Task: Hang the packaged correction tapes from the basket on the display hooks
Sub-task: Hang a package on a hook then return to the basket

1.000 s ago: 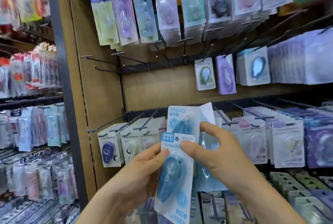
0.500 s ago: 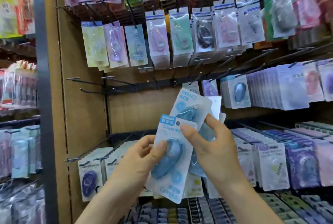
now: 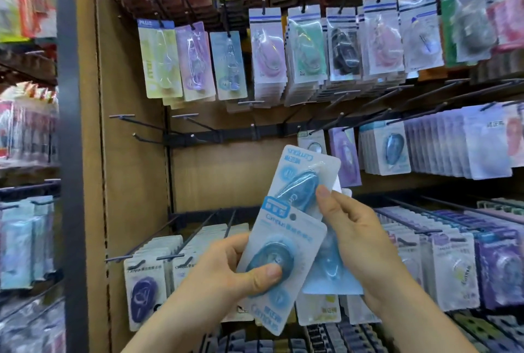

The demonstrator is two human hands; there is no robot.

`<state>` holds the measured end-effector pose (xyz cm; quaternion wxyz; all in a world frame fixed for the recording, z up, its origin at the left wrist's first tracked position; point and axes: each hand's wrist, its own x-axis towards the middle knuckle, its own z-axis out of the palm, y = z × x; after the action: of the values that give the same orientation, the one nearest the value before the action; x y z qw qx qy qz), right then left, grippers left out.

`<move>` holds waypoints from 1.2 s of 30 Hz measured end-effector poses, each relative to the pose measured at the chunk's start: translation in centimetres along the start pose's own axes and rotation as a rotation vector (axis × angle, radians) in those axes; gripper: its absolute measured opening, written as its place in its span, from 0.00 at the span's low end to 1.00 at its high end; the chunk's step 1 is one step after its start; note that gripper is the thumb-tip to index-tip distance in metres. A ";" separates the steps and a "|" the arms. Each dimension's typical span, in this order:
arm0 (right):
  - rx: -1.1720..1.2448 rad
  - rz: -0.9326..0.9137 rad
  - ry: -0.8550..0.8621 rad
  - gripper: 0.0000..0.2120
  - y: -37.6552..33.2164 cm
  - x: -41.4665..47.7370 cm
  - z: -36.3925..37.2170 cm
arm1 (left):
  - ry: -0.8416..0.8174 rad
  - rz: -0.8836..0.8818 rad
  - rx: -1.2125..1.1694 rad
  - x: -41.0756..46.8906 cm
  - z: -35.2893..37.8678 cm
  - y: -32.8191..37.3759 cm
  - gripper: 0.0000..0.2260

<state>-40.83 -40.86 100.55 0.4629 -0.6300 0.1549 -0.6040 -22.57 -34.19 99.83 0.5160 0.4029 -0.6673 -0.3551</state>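
The left hand grips the front blue packet, with the thumb pressed on the blister and the fingers curled behind the card. The right hand grips a fanned stack of blue packets, with the thumb on the uppermost one. Both hands sit below the middle hook rail. (The basket is out of view.) The front packet is tilted, and its hang hole points up towards the rail.

Bare hooks project at the left end of the rail. Hooks at the right end carry a few hung packets.

Probable step: separating one packet from the stack before hanging.

Hazards:
- The fanned stack is held by a light grip, so a packet may slide out and fall.
- If the tilted card meets the hook tip off the hole, the card may bend or tear.
- A reach to the rail may knock neighbouring packets.
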 end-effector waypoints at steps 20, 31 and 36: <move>-0.487 -0.150 0.323 0.13 -3.0 0.7 -12.8 | -0.074 0.082 -0.033 7.7 3.6 2.6 0.11; -0.645 -0.381 0.370 0.19 -4.1 2.9 -24.3 | 0.076 0.288 0.035 16.3 14.4 3.1 0.17; -0.676 -0.450 0.375 0.17 -5.3 4.0 -29.1 | 0.101 0.431 0.098 20.5 19.2 3.6 0.27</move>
<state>-68.21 -52.61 102.50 0.0518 -0.6437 0.2837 -0.7089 -44.88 -50.12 107.19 0.5928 0.2930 -0.7275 -0.1833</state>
